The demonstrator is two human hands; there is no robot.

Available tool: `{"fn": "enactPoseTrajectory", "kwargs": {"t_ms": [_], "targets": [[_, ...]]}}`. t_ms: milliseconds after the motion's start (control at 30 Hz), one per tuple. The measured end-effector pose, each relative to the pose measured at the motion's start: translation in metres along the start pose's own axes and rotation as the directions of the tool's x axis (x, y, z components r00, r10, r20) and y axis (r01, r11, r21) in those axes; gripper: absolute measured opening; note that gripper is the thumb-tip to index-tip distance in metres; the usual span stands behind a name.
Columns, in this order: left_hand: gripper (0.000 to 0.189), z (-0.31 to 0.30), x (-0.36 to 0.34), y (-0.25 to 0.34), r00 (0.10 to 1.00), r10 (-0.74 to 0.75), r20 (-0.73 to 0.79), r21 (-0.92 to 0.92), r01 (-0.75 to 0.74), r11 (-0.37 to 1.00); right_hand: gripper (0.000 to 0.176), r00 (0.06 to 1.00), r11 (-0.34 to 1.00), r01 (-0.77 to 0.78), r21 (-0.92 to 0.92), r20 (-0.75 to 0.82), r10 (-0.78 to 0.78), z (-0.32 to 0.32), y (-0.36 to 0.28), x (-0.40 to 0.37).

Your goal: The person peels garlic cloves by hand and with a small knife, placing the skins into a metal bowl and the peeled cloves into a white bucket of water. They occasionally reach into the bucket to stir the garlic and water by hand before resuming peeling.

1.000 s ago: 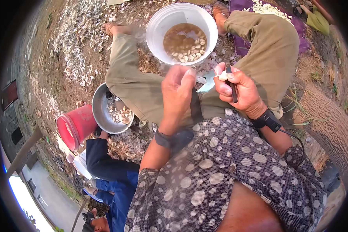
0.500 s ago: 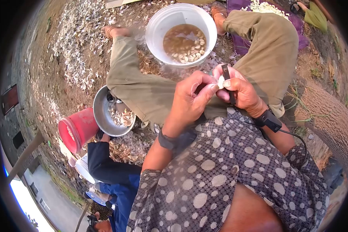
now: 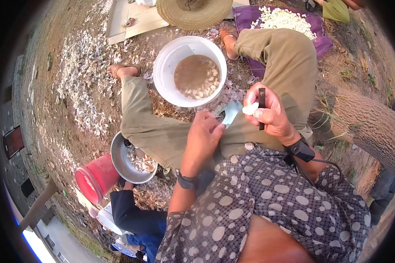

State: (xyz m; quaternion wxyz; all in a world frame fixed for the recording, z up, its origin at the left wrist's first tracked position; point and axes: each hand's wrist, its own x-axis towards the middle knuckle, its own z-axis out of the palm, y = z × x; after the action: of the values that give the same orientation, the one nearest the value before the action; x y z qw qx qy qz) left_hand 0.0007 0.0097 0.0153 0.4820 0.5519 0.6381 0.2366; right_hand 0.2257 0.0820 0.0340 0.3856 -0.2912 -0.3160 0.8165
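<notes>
My right hand (image 3: 270,109) is closed around a narrow dark-handled tool, probably a small knife (image 3: 262,98), and pinches a peeled white garlic clove (image 3: 250,108) between thumb and fingers. Apart from it, my left hand (image 3: 203,135) hangs over my lap with its fingers curled, its back toward me; whatever they hold is hidden. A pale blue limp piece (image 3: 232,111) lies just beyond its fingertips and overlaps them in this view. In front of both hands stands a white bucket (image 3: 160,76) with brownish water and several garlic cloves (image 3: 200,93) in it.
Peeled cloves (image 3: 285,22) are heaped on a purple cloth (image 3: 327,44). At left sit a metal bowl (image 3: 117,155) of cloves and a red bucket (image 3: 101,173), near another person's dark-clad leg (image 3: 136,212). A straw hat (image 3: 193,13) is ahead; a tree trunk (image 3: 360,118) lies right.
My hands have separated: the left moved away from the clove, while the right keeps the clove and the dark tool. The view has shifted, bringing the straw hat into sight.
</notes>
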Motion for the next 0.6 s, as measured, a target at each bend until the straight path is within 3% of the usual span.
{"fn": "enactPoseTrajectory", "kwargs": {"t_ms": [100,167,233,333,400,500,567,600], "targets": [[0.018,-0.001,0.01,-0.005,0.992,0.086,-0.092,0.095,-0.077,0.993,0.026,0.939,0.94,0.299,-0.164,-0.126,-0.32,-0.021,-0.04,0.0],[0.018,-0.006,0.014,0.0,0.98,0.156,-0.125,0.191,-0.13,0.973,0.024,0.813,0.83,0.479,-0.284,-0.214,-0.542,-0.046,-0.086,0.002],[0.017,-0.006,0.018,-0.01,0.979,0.132,-0.157,0.223,-0.095,0.97,0.018,0.653,0.729,0.56,-0.393,-0.333,-0.681,-0.085,-0.129,0.007],[0.013,-0.016,0.027,0.015,0.994,-0.088,-0.072,0.152,0.098,0.983,0.017,0.581,0.711,0.458,-0.534,-0.426,-0.694,-0.155,-0.179,0.023],[0.013,-0.02,0.035,0.01,0.995,-0.055,-0.08,0.147,0.066,0.987,0.017,0.56,0.727,0.32,-0.607,-0.498,-0.662,-0.195,-0.196,0.033],[0.009,-0.025,0.046,0.002,0.991,-0.011,-0.134,0.141,0.03,0.989,0.017,0.476,0.699,0.284,-0.656,-0.537,-0.697,-0.213,-0.211,0.028],[0.007,-0.032,0.049,0.008,0.987,-0.016,-0.161,0.16,0.042,0.986,0.014,0.427,0.699,0.338,-0.63,-0.559,-0.71,-0.215,-0.208,0.014],[0.008,-0.035,0.053,0.003,0.98,0.072,-0.187,0.192,-0.036,0.981,0.014,0.395,0.687,0.358,-0.632,-0.564,-0.725,-0.214,-0.205,0.008]]}}
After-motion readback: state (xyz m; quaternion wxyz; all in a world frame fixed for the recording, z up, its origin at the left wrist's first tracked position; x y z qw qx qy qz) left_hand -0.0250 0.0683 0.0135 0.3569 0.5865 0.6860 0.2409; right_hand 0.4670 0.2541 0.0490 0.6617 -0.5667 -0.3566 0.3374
